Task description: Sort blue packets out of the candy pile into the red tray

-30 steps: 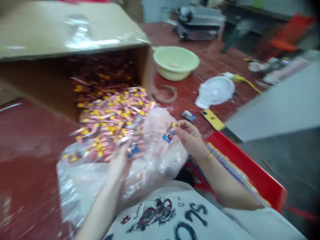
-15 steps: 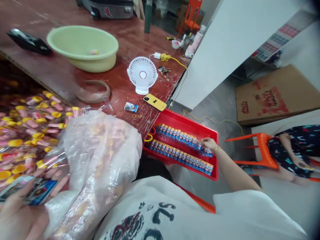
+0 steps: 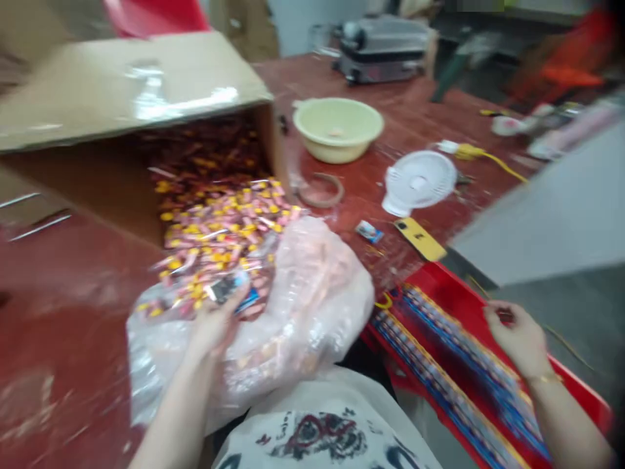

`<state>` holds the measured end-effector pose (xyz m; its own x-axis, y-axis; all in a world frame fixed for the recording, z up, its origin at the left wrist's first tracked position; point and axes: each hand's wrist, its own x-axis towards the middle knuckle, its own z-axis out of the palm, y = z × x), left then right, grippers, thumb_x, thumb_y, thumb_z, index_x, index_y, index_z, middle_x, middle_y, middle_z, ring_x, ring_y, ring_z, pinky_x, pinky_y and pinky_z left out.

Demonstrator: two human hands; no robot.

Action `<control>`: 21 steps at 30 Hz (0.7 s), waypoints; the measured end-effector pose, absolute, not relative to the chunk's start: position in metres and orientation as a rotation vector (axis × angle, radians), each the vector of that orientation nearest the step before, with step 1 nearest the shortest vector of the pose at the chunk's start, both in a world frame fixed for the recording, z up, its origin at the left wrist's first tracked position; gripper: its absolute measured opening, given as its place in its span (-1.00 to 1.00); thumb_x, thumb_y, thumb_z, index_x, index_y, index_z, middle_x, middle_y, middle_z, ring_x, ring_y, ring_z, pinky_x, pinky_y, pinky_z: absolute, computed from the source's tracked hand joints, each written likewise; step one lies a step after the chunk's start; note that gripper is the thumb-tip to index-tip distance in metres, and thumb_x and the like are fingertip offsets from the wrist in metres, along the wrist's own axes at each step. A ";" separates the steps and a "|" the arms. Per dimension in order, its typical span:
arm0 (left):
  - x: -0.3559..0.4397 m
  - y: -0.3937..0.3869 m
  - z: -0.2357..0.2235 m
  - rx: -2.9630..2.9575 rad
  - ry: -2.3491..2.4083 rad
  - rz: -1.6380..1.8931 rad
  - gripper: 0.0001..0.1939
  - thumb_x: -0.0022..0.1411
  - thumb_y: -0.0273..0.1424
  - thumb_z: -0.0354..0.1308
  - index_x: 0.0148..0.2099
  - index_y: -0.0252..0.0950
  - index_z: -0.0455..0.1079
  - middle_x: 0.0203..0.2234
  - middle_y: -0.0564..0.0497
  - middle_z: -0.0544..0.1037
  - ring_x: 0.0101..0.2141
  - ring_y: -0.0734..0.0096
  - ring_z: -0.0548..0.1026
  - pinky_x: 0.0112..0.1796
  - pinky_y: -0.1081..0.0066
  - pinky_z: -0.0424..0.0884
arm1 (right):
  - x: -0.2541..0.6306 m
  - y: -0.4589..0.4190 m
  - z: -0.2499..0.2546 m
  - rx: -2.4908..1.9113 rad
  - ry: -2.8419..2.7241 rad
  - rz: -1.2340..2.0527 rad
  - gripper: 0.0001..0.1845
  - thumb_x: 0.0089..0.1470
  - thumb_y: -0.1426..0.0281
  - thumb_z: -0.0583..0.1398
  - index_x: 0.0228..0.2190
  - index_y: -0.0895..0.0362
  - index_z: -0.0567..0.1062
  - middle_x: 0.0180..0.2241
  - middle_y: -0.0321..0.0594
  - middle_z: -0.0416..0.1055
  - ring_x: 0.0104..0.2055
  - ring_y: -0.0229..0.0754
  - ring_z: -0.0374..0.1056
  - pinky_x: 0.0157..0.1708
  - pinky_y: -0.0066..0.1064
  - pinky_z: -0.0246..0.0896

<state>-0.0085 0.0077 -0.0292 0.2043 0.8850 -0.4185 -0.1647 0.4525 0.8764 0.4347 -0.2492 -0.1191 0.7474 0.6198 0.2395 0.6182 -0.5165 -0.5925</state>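
Note:
My left hand [image 3: 212, 332] is closed on a small stack of picture cards [image 3: 224, 288], blurred by motion, over a heap of pink tubes with yellow caps [image 3: 222, 228]. Beside it lies a clear plastic bag [image 3: 327, 280] with similar pink and yellow shapes showing through. My right hand [image 3: 520, 342] is over the right side of a red tray [image 3: 452, 290], its fingers curled; a small dark reddish patch shows between them, too unclear to name. In the tray stand two long rows of small blue packs with yellow tops [image 3: 439, 384].
The tubes spill from a large cardboard box [image 3: 131, 91] lying on the reddish table [image 3: 73, 312]. Toward the back are a pale green basin [image 3: 336, 140], a roll of tape [image 3: 321, 190], a white fan [image 3: 420, 182], a yellow phone [image 3: 420, 239] and a grey suitcase [image 3: 385, 49].
The view has swung left, bringing the box into sight. My right hand has come away from the row of packs, fingers now curled. My left hand still holds the cards.

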 end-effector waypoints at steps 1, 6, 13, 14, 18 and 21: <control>-0.013 0.008 -0.031 0.793 1.130 0.856 -0.59 -0.15 -0.32 0.45 -0.24 -0.39 0.49 -0.33 -0.10 0.63 -0.40 0.26 0.59 -0.48 0.44 0.56 | 0.412 -0.211 -0.106 -2.185 -1.015 0.012 -0.95 0.03 0.35 0.21 -0.40 0.05 0.46 -0.46 -0.06 0.45 -0.50 -0.11 0.36 -0.48 -0.26 0.26; -0.031 0.002 -0.030 0.742 1.094 0.887 -0.66 -0.07 -0.30 0.41 -0.30 -0.45 0.51 -0.43 -0.14 0.60 -0.43 0.32 0.56 -0.47 0.46 0.53 | 0.244 -0.024 -0.049 -1.487 -1.766 0.296 -0.90 0.12 0.41 0.10 -0.29 0.08 0.40 -0.25 -0.13 0.44 -0.17 -0.09 0.38 -0.14 -0.23 0.29; -0.037 -0.004 -0.034 0.689 1.155 0.924 -0.62 -0.16 -0.26 0.45 -0.31 -0.39 0.50 -0.51 -0.02 0.57 -0.53 0.40 0.50 -0.45 0.37 0.56 | 0.121 0.108 -0.074 -1.472 -2.354 0.738 -0.66 -0.27 0.66 0.26 -0.37 0.14 0.43 -0.38 -0.16 0.46 -0.25 -0.04 0.39 -0.22 -0.31 0.29; -0.039 -0.004 -0.035 0.675 1.147 0.919 -0.61 -0.13 -0.23 0.43 -0.28 -0.38 0.50 -0.47 -0.03 0.58 -0.51 0.39 0.51 -0.44 0.36 0.56 | 0.119 0.108 -0.078 -1.459 -2.350 0.765 -0.64 -0.26 0.65 0.27 -0.33 0.14 0.42 -0.38 -0.16 0.45 -0.27 -0.06 0.39 -0.24 -0.32 0.29; -0.046 -0.001 -0.036 0.677 1.082 0.854 -0.62 -0.03 -0.20 0.37 -0.22 -0.36 0.51 -0.28 -0.14 0.61 -0.37 0.31 0.57 -0.39 0.37 0.55 | 0.133 0.085 -0.072 -1.381 -2.186 0.840 -0.55 0.07 0.52 0.11 0.02 0.10 0.20 -0.23 -0.16 0.37 -0.26 -0.20 0.37 -0.24 -0.37 0.33; -0.046 0.002 -0.037 0.697 1.067 0.823 -0.66 -0.04 -0.24 0.38 -0.25 -0.36 0.52 -0.27 -0.16 0.61 -0.33 0.31 0.58 -0.35 0.41 0.53 | 0.144 0.059 -0.052 -1.124 -1.780 1.095 -0.57 0.17 0.36 0.09 0.05 -0.03 0.10 -0.28 -0.28 0.31 -0.34 -0.26 0.36 -0.28 -0.36 0.38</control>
